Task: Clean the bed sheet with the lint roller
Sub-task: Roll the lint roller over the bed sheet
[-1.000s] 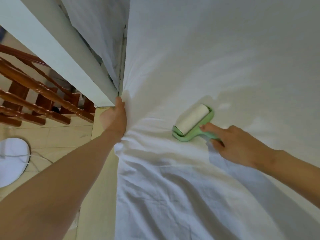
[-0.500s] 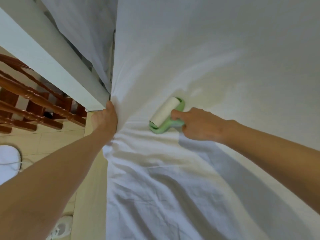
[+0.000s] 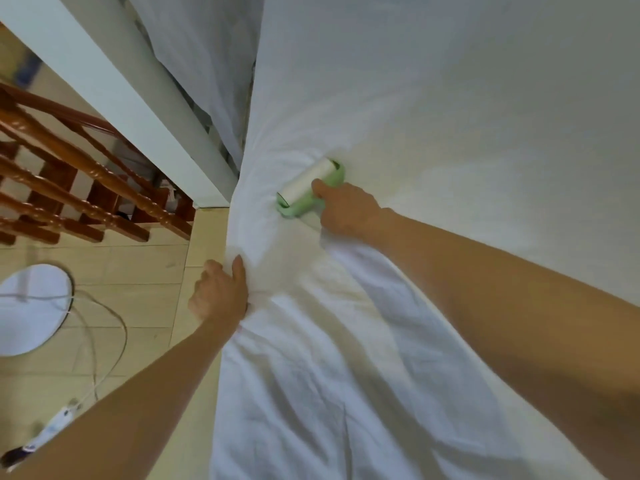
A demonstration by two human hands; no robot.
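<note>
A white bed sheet (image 3: 433, 133) covers the bed and fills most of the view, smooth far off and wrinkled near me. A lint roller (image 3: 306, 183) with a white roll in a light green frame lies on the sheet near its left edge. My right hand (image 3: 346, 209) grips the roller's green handle, forefinger stretched along the frame. My left hand (image 3: 221, 292) rests on the sheet's left edge, below and left of the roller. Its thumb lies on top of the fabric; the fingers are hidden over the side.
A white post or wall edge (image 3: 131, 109) runs diagonally beside the bed's far left corner. A brown wooden railing (image 3: 79, 188) stands on the left. On the tiled floor (image 3: 138, 271) are a round white base (image 3: 31, 310) and a white cable (image 3: 104, 341).
My right hand has rolled the lint roller left and away, toward the sheet's corner. My left hand has slid back toward me along the sheet's edge, away from the post.
</note>
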